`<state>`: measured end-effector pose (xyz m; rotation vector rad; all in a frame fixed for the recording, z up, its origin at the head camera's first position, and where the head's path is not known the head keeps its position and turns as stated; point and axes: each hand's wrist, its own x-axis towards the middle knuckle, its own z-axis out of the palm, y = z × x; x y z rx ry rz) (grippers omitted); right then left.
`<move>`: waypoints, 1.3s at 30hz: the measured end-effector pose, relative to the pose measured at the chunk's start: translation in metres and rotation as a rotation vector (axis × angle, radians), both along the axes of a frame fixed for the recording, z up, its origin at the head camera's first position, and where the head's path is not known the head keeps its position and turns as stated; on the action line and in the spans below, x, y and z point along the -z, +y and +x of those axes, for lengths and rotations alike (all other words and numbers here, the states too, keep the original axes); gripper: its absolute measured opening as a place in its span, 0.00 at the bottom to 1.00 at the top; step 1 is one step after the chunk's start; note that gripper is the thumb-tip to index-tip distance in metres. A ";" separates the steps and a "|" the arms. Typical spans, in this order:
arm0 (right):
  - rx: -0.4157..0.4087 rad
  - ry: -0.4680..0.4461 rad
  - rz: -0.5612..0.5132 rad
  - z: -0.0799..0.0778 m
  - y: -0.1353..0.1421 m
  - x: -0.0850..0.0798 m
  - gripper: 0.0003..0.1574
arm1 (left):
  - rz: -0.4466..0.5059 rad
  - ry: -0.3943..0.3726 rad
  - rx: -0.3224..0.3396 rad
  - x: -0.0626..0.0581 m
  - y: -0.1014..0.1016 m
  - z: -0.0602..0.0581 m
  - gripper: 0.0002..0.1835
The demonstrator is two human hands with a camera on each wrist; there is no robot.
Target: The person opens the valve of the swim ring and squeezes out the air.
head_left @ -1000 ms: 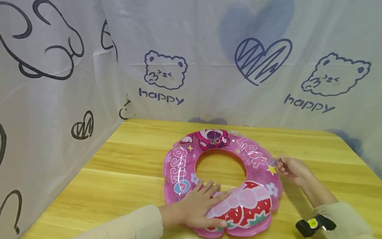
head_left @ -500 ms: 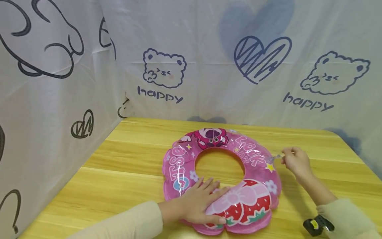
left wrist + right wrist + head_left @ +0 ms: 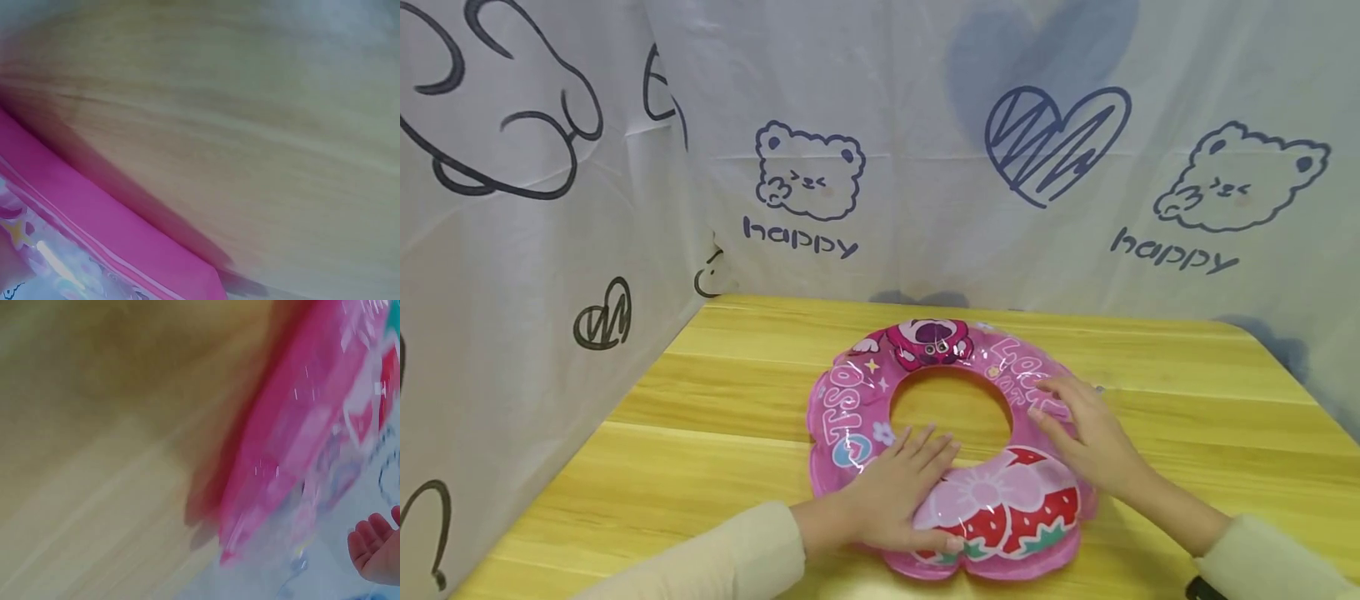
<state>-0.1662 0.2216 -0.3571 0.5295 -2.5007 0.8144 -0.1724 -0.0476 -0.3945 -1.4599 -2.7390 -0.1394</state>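
Observation:
A pink inflated swim ring [image 3: 850, 392], printed with a bear, lettering and strawberries, lies on the wooden table in the head view. My left hand [image 3: 891, 496] rests on its near left part with straight, spread fingers. Over the ring's right side is my right hand [image 3: 1093, 437], thumb and fingers apart, nothing pinched between them. A small clear valve [image 3: 1100, 389] peeks out just beyond the right knuckles. The left wrist view shows the ring's pink side wall [image 3: 125, 219]. In the right wrist view, the ring [image 3: 281, 437] appears beside my loosely bent fingers [image 3: 369, 540].
The yellow wood-grain table [image 3: 700, 467] extends to a white cloth backdrop [image 3: 910, 208] with drawn bears and hearts. Another white cloth [image 3: 512, 333] hangs along the left side. A black strap piece [image 3: 1204, 588] shows by the right sleeve.
My right hand, which was pinching and drawing out the clear valve at the ring's right edge, has let go and moved left onto the ring. The left hand stays in place.

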 end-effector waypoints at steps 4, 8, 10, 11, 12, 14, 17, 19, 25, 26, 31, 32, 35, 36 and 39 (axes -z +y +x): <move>-0.096 0.048 0.133 0.011 -0.012 0.010 0.30 | -0.023 0.033 -0.013 -0.001 -0.001 -0.001 0.53; -0.144 0.065 0.264 0.020 -0.019 0.020 0.37 | -0.038 0.058 -0.023 -0.002 -0.001 -0.001 0.53; -0.159 0.068 0.320 0.023 -0.021 0.024 0.40 | -0.038 0.068 -0.025 -0.002 -0.001 -0.001 0.52; -0.158 0.070 0.352 0.024 -0.022 0.026 0.42 | -0.037 0.074 -0.026 -0.002 -0.001 -0.001 0.52; -0.157 0.071 0.376 0.025 -0.022 0.027 0.43 | -0.036 0.078 -0.027 -0.002 -0.001 -0.001 0.52; -0.160 0.073 0.414 0.026 -0.023 0.030 0.47 | -0.035 0.092 -0.030 -0.003 -0.001 -0.001 0.52; -0.163 0.067 0.446 0.026 -0.023 0.032 0.50 | -0.034 0.114 -0.036 -0.003 -0.002 -0.001 0.51; -0.175 0.070 0.461 0.025 -0.024 0.034 0.52 | -0.030 0.118 -0.040 -0.003 -0.003 -0.001 0.51; -0.198 0.080 0.513 0.025 -0.025 0.039 0.53 | -0.017 0.112 -0.038 -0.002 -0.006 -0.002 0.49; -0.199 0.082 0.520 0.025 -0.025 0.040 0.53 | -0.017 0.113 -0.036 -0.002 -0.006 -0.002 0.49; -0.197 0.076 0.546 0.024 -0.025 0.045 0.53 | -0.022 0.131 -0.029 0.001 -0.006 -0.003 0.49; -0.198 0.075 0.549 0.024 -0.025 0.046 0.53 | -0.023 0.134 -0.028 0.001 -0.006 -0.003 0.49; -0.197 0.061 0.555 0.024 -0.025 0.049 0.53 | -0.026 0.138 -0.026 0.003 -0.006 -0.003 0.50; -0.196 0.049 0.554 0.025 -0.025 0.049 0.53 | -0.027 0.137 -0.026 0.004 -0.006 -0.003 0.50; -0.195 0.019 0.556 0.025 -0.025 0.051 0.52 | -0.030 0.133 -0.024 0.005 -0.006 -0.003 0.50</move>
